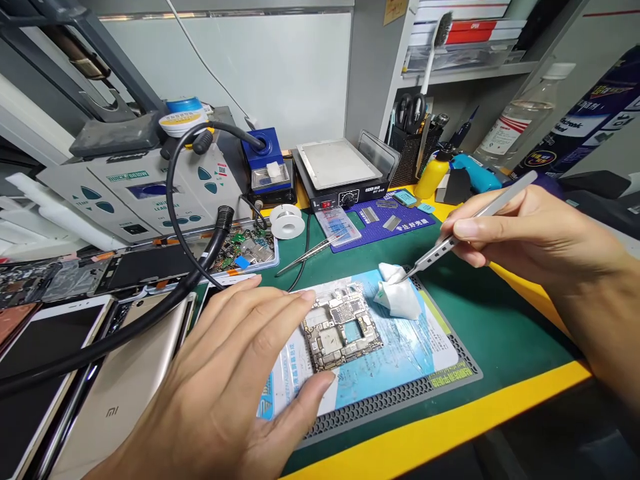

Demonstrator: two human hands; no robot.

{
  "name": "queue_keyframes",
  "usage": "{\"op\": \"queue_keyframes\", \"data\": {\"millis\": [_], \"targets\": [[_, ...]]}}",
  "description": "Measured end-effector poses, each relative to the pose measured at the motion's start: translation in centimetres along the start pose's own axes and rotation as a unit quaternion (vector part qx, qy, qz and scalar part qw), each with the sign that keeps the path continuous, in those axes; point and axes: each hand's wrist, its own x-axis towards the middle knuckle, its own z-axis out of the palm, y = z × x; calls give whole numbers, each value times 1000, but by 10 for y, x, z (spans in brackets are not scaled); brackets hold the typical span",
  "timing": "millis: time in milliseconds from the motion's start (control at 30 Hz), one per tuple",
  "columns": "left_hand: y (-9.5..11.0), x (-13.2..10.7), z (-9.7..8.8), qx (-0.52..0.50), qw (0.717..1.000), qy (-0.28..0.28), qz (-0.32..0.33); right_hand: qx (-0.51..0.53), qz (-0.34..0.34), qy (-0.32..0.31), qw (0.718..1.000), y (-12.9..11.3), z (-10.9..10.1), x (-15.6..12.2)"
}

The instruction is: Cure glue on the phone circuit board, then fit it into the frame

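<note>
Because it looks thin, light and stiff, with small parts crowding its face, the phone logic board (338, 325) likely wants holding only by its outer edges; it lies on a blue-and-white printed sheet (415, 347), just beyond the thumb and index finger of the left hand (237, 377), which are spread wide, though whether a fingertip touches it I cannot tell. Below and left of the right hand (520, 233), which pinches steel tweezers (437, 252), their tips meet a crumpled white wipe (400, 300), probably soft and limp.
</note>
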Motion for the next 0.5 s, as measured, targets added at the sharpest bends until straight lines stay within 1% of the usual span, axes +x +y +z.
{"op": "queue_keyframes", "data": {"millis": [167, 500], "targets": [[0, -2, -1, -1, 1000, -22, -5, -4, -1, -3, 1000, -1, 0, 0], [2, 0, -2, -1, 999, -36, -17, -8, -11, 6, 1000, -2, 4, -1]]}}
